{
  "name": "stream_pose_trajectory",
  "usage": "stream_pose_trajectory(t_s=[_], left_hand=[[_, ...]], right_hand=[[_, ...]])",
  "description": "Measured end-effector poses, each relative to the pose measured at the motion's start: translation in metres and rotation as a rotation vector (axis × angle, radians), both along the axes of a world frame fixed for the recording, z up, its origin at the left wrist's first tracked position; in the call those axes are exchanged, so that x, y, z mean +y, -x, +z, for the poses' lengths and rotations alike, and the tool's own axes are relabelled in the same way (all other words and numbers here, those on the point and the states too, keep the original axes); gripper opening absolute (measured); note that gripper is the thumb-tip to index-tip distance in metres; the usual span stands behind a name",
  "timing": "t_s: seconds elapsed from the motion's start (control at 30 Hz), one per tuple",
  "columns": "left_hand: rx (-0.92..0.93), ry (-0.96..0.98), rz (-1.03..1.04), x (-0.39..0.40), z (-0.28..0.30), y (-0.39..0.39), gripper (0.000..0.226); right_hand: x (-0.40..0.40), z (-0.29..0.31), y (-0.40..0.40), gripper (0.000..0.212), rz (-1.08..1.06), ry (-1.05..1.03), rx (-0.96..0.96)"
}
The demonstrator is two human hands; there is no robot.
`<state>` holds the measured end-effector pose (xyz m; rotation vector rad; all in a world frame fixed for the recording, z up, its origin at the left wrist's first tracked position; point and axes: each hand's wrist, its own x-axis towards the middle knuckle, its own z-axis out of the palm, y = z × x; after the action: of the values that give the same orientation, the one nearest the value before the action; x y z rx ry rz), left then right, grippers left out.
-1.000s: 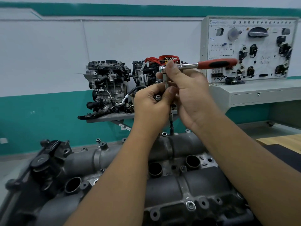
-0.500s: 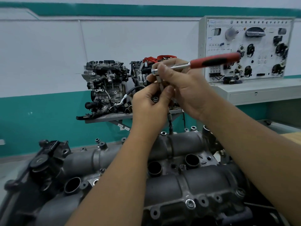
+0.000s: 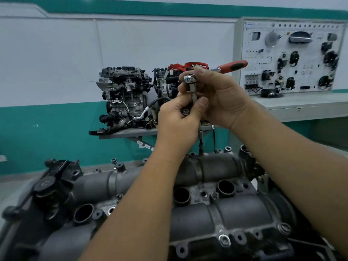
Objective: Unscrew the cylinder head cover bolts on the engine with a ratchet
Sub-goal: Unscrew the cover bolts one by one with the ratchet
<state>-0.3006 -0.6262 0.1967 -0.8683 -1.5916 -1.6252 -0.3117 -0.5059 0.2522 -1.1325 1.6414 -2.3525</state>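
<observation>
Teal-and-white wall behind, with a display engine (image 3: 124, 97) on a shelf (image 3: 128, 133). Cover (image 3: 216, 213) fills the foreground. Right hand (image 3: 216, 97) grips the ratchet (image 3: 230, 66) head; left hand (image 3: 180, 121) pinches its extension (image 3: 200, 140), standing on a rear-edge bolt.

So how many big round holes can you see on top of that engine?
3 show on the cylinder head cover: left hole, middle hole, right hole. The person's forearm crosses the gap between left and middle, so another may be hidden.
</observation>
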Motion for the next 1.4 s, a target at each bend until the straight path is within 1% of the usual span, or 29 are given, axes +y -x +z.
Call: stream_pose_trajectory(t_s=[0.07, 0.17, 0.2, 0.23, 0.3, 0.37, 0.4, 0.47, 0.5, 0.6, 0.63, 0.67, 0.7, 0.77, 0.8, 0.83, 0.93, 1.03, 1.1, 1.17, 1.2, 1.3, 1.33, 1.4], left_hand=[[0.022, -0.009, 0.017, 0.0, -0.001, 0.0, 0.009], [0.047, -0.046, 0.061, 0.001, -0.003, 0.001, 0.004], [0.048, -0.051, 0.066, 0.001, -0.003, 0.001, 0.005], [0.044, -0.047, 0.045, 0.002, -0.002, 0.001, 0.006], [0.022, -0.041, -0.049, 0.002, -0.002, 0.0, 0.007], [0.004, -0.033, -0.115, 0.003, -0.002, -0.001, 0.009], [0.005, -0.023, -0.117, 0.003, -0.002, -0.002, 0.01], [0.026, -0.008, -0.084, 0.004, -0.002, -0.004, 0.009], [0.048, 0.0, -0.047, 0.004, -0.002, -0.004, 0.008], [0.101, 0.007, 0.04, 0.004, -0.003, -0.005, 0.004], [0.105, -0.001, 0.041, 0.005, -0.003, -0.005, 0.005], [0.099, -0.011, 0.025, 0.005, -0.003, -0.005, 0.008], [0.084, -0.022, -0.002, 0.005, -0.002, -0.005, 0.011], [0.061, -0.018, -0.037, 0.005, -0.002, -0.004, 0.013], [0.058, -0.007, -0.033, 0.005, -0.003, -0.004, 0.013], [0.064, 0.002, -0.019, 0.005, -0.003, -0.005, 0.012], [0.112, 0.01, 0.029, 0.005, -0.004, -0.008, 0.009], [0.133, -0.001, 0.037, 0.005, -0.004, -0.007, 0.012], [0.123, 0.004, 0.001, 0.005, -0.004, -0.006, 0.015], [0.11, 0.02, 0.008, 0.006, -0.003, -0.006, 0.014], [0.111, 0.019, 0.018, 0.006, -0.004, -0.006, 0.013], [0.139, 0.012, 0.06, 0.005, -0.006, -0.003, 0.01], [0.14, 0.009, 0.064, 0.004, -0.006, -0.002, 0.012], [0.111, -0.006, 0.013, 0.004, -0.004, -0.003, 0.014]], right_hand=[[-0.005, -0.007, -0.002, 0.021, -0.074, 0.085, 0.046], [-0.013, -0.015, -0.006, 0.014, -0.359, 0.137, 0.234], [-0.014, -0.016, -0.008, 0.011, -0.414, 0.143, 0.297], [-0.014, -0.016, -0.01, 0.009, -0.423, 0.16, 0.325], [-0.009, -0.017, -0.015, 0.008, -0.341, 0.188, 0.28], [-0.004, -0.019, -0.019, 0.021, -0.212, 0.164, 0.171], [-0.002, -0.019, -0.02, 0.028, -0.184, 0.147, 0.131], [-0.002, -0.02, -0.021, 0.034, -0.228, 0.144, 0.124], [-0.004, -0.02, -0.02, 0.031, -0.284, 0.157, 0.157], [-0.01, -0.022, -0.018, 0.01, -0.454, 0.197, 0.315], [-0.011, -0.022, -0.018, 0.008, -0.456, 0.207, 0.325], [-0.011, -0.022, -0.018, 0.008, -0.426, 0.213, 0.295], [-0.01, -0.021, -0.019, 0.012, -0.37, 0.204, 0.237], [-0.007, -0.02, -0.02, 0.032, -0.24, 0.139, 0.117], [-0.006, -0.019, -0.021, 0.037, -0.216, 0.108, 0.093], [-0.005, -0.02, -0.021, 0.037, -0.223, 0.097, 0.096], [-0.005, -0.021, -0.021, 0.022, -0.315, 0.154, 0.169], [-0.002, -0.022, -0.02, 0.018, -0.328, 0.107, 0.219], [0.001, -0.021, -0.019, 0.03, -0.292, 0.057, 0.184], [-0.001, -0.02, -0.019, 0.045, -0.277, 0.067, 0.131], [-0.002, -0.021, -0.019, 0.044, -0.288, 0.081, 0.134], [-0.003, -0.023, -0.018, 0.015, -0.403, 0.099, 0.273], [-0.003, -0.023, -0.018, 0.012, -0.418, 0.099, 0.317], [0.0, -0.023, -0.018, 0.017, -0.366, 0.078, 0.301]])
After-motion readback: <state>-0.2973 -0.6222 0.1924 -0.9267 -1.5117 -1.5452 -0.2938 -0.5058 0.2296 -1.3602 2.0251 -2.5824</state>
